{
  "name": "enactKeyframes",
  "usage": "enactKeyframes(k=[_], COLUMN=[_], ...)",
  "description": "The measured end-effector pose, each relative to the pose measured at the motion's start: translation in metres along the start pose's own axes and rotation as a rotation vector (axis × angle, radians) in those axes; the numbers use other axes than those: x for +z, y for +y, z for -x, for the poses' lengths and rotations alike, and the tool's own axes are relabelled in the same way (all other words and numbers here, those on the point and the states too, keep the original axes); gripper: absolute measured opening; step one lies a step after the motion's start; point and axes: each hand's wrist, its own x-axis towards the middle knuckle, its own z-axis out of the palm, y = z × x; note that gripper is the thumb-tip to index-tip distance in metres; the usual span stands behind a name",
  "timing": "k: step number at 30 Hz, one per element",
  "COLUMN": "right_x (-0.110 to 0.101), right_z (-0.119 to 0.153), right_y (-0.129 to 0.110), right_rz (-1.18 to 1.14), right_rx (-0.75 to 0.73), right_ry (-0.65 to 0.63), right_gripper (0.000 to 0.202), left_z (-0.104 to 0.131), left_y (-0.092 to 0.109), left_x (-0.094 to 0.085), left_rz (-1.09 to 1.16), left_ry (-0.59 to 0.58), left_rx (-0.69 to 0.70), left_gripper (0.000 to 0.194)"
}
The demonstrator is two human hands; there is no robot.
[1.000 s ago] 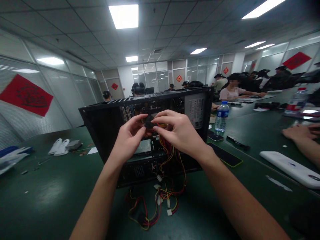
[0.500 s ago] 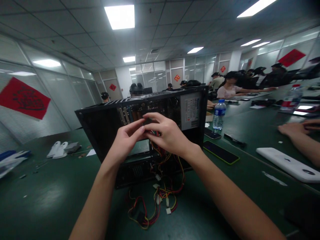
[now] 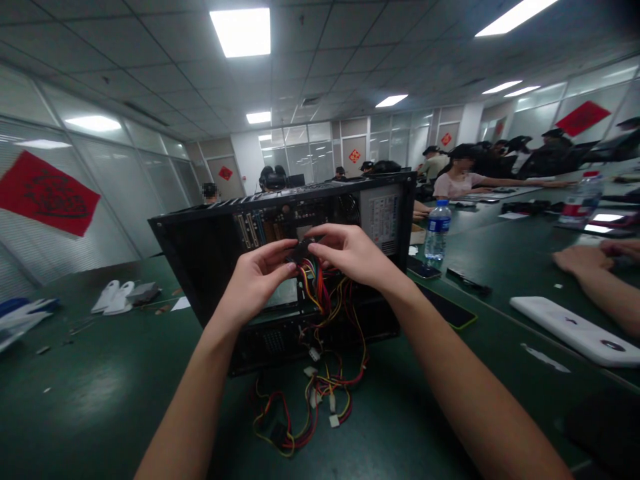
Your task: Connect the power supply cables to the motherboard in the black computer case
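My left hand (image 3: 254, 283) and right hand (image 3: 359, 257) pinch a dark connector (image 3: 302, 251) between their fingertips, the grip narrow, with coloured wires (image 3: 317, 283) hanging just below it. I hold it in front of the open computer case (image 3: 275, 343), while a white plug (image 3: 334, 421) lies on the green table (image 3: 125, 407).
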Motion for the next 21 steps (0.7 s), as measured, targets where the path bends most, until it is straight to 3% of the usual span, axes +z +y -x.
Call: enactKeyframes(k=[7, 13, 17, 21], right_x=[0.001, 0.003, 0.005, 0.007], right_z=[-0.002, -0.005, -0.008, -0.006], right_y=[0.001, 0.007, 0.008, 0.004], right_rz=[-0.090, -0.117, -0.215, -0.234], right_rx=[0.074, 0.086, 0.079, 0.130], right_ry=[-0.021, -0.004, 0.066, 0.006], right_gripper=[0.031, 0.027, 0.029, 0.029], left_z=[-0.001, 0.000, 0.002, 0.003], left_y=[-0.014, -0.011, -0.006, -0.005], left_x=[0.005, 0.001, 0.000, -0.002], left_rz=[-0.256, -0.257, -0.261, -0.379], left_ry=[0.024, -0.032, 0.035, 0.063], left_rx=[0.186, 0.155, 0.161, 0.240], left_gripper=[0.050, 0.054, 0.059, 0.057])
